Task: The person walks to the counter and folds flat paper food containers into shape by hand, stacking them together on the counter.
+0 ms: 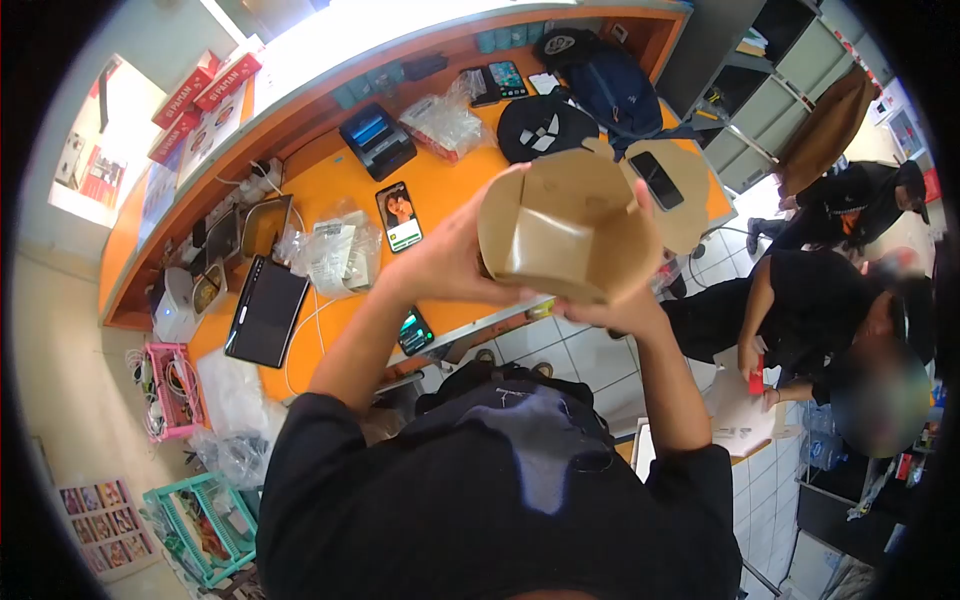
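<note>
A brown kraft paper food box (560,225) is held up in front of me, its open top facing me and its glossy inside bare. My left hand (445,255) wraps around the box's left side. On the right, my right hand (632,305) grips the lower right side, with some of its fingers hidden behind the cardboard. Beyond the box, a flat piece of brown cardboard (690,215) lies on the orange counter (340,175), with a dark phone (656,180) on top. Left of my left hand, a phone with a lit screen (400,215) lies on the counter.
A tablet (267,310), plastic bags (340,250), a small printer (377,140) and a black cap (545,128) lie on the counter. Another phone (415,330) sits by its front edge. Two people in black (800,300) stand to the right, one holding something red.
</note>
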Demonstrator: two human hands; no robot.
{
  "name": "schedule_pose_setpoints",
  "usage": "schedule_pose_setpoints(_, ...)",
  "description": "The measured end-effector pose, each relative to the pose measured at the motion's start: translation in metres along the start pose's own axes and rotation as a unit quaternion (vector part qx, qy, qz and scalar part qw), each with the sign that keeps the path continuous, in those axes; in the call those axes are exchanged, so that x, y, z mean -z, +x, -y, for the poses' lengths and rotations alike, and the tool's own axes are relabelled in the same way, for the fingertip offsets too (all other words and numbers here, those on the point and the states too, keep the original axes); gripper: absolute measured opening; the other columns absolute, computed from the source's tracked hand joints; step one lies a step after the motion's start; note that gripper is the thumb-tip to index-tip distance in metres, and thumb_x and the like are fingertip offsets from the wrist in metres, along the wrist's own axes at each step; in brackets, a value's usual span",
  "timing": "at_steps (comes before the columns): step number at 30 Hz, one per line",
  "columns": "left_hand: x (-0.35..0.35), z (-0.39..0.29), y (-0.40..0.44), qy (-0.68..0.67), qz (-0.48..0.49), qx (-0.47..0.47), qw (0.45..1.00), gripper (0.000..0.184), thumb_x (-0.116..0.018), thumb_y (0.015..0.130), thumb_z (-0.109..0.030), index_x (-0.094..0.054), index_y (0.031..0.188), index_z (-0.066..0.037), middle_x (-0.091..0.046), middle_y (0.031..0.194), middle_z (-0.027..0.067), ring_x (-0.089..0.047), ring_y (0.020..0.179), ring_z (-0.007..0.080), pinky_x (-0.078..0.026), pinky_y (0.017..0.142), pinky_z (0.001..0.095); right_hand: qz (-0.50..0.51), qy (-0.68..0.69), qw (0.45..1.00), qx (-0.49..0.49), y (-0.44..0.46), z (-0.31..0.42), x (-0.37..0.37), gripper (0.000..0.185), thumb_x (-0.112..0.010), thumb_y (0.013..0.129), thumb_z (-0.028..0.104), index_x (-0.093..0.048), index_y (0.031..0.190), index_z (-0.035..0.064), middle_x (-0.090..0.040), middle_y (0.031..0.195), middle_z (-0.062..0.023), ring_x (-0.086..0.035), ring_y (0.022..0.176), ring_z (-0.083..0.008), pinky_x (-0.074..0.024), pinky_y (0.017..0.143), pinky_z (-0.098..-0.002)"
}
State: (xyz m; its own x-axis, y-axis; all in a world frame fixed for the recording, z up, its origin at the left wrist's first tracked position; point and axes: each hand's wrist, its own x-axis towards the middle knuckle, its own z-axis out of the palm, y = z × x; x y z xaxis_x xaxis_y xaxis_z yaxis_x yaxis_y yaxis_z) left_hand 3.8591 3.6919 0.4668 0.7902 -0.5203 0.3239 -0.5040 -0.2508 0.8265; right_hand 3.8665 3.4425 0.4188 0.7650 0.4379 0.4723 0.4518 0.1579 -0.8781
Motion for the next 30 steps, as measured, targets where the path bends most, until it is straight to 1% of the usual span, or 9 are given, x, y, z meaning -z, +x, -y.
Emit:
schedule_pose_setpoints(6,0.029,0.056,0.022,0.04,0.007,-0.056,0.998,0.115,-0.093,0.06,-0.03,-0.028,0.152,-0.006,-0.051,0.141,0.0152,-0.051,0.131,0.0292,-0.039,0.111,0.0393,-0.011,-0.037,0.998,0.046,0.035,-0.059,-0.006,0.142,-0.09,0.062,0.016,0.017,0.156,0.0109,-0.032,0.151,-0.0167,-0.037,0.141,-0.0298,-0.0301,0.117,-0.0433)
schedule_pose_setpoints(12,0.029,0.097,0.023,0.025,0.007,-0.046,0.999,0.111,-0.094,0.059,-0.032,-0.033,0.149,-0.007,-0.051,0.14,0.0134,-0.051,0.131,0.028,-0.041,0.11,0.0389,-0.034,-0.042,0.998,-0.02,0.031,-0.081,-0.012,0.141,-0.091,0.061,0.018,0.012,0.157,0.0098,-0.031,0.152,-0.0152,-0.035,0.142,-0.0272,-0.03,0.117,-0.0422)
schedule_pose_setpoints(17,0.024,0.118,0.02,0.002,-0.009,-0.077,0.997,0.108,-0.095,0.059,-0.032,-0.037,0.146,-0.006,-0.048,0.142,0.0139,-0.049,0.132,0.0298,-0.041,0.11,0.0399,-0.052,-0.064,0.996,-0.038,0.02,-0.093,-0.012,0.143,-0.095,0.059,0.022,0.008,0.157,0.0093,-0.032,0.152,-0.0152,-0.034,0.143,-0.0276,-0.0303,0.117,-0.0429)
schedule_pose_setpoints(18,0.023,0.123,0.017,-0.011,-0.005,-0.076,0.997,0.108,-0.095,0.058,-0.032,-0.038,0.146,-0.006,-0.048,0.142,0.0141,-0.049,0.132,0.0307,-0.041,0.11,0.0405,-0.07,-0.086,0.992,-0.055,0.016,-0.095,-0.013,0.145,-0.098,0.055,0.025,0.003,0.158,0.0081,-0.034,0.15,-0.015,-0.037,0.141,-0.028,-0.0322,0.116,-0.0426)
schedule_pose_setpoints(21,0.023,0.14,0.013,0.039,-0.003,-0.158,0.987,0.109,-0.096,0.057,-0.027,-0.038,0.146,-0.004,-0.049,0.141,0.0148,-0.048,0.132,0.0314,-0.039,0.11,0.0442,-0.047,-0.112,0.993,-0.008,0.008,-0.093,-0.018,0.123,-0.097,0.055,0.025,-0.019,0.148,0.006,-0.04,0.14,-0.0134,-0.044,0.13,-0.0257,-0.038,0.108,-0.0393)
schedule_pose_setpoints(22,0.023,0.144,0.011,0.01,-0.001,-0.176,0.984,0.105,-0.095,0.056,-0.027,-0.04,0.143,-0.006,-0.05,0.138,0.0175,-0.048,0.129,0.0363,-0.041,0.106,0.0477,-0.038,-0.12,0.992,0.01,0.009,-0.092,-0.019,0.117,-0.097,0.055,0.025,-0.026,0.145,0.0053,-0.042,0.137,-0.0128,-0.046,0.126,-0.025,-0.04,0.106,-0.0381)
schedule_pose_setpoints(25,0.026,0.153,0.009,-0.01,-0.002,-0.221,0.975,0.102,-0.095,0.055,-0.028,-0.041,0.14,-0.007,-0.051,0.134,0.0196,-0.049,0.124,0.0378,-0.042,0.103,0.049,-0.023,-0.185,0.982,-0.023,0.015,-0.079,-0.023,0.102,-0.096,0.054,0.029,-0.037,0.135,0.0061,-0.044,0.13,-0.0121,-0.049,0.12,-0.0242,-0.0415,0.102,-0.037)
schedule_pose_setpoints(26,0.027,0.155,0.011,-0.007,0.001,-0.237,0.971,0.102,-0.094,0.055,-0.028,-0.04,0.139,-0.009,-0.049,0.133,0.02,-0.051,0.12,0.038,-0.043,0.1,0.0497,-0.036,-0.186,0.982,-0.02,0.016,-0.081,-0.024,0.099,-0.095,0.051,0.033,-0.042,0.129,0.0059,-0.046,0.127,-0.0122,-0.049,0.119,-0.0247,-0.0407,0.102,-0.0373)
schedule_pose_setpoints(30,0.027,0.16,0.014,-0.074,0.029,-0.181,0.98,0.109,-0.097,0.055,-0.032,-0.037,0.143,-0.009,-0.046,0.136,0.0165,-0.047,0.127,0.0362,-0.041,0.107,0.0455,-0.016,-0.193,0.981,0.021,0.019,-0.086,-0.022,0.119,-0.097,0.051,0.03,-0.029,0.145,0.0077,-0.045,0.131,-0.0138,-0.047,0.122,-0.0267,-0.0379,0.106,-0.0404)
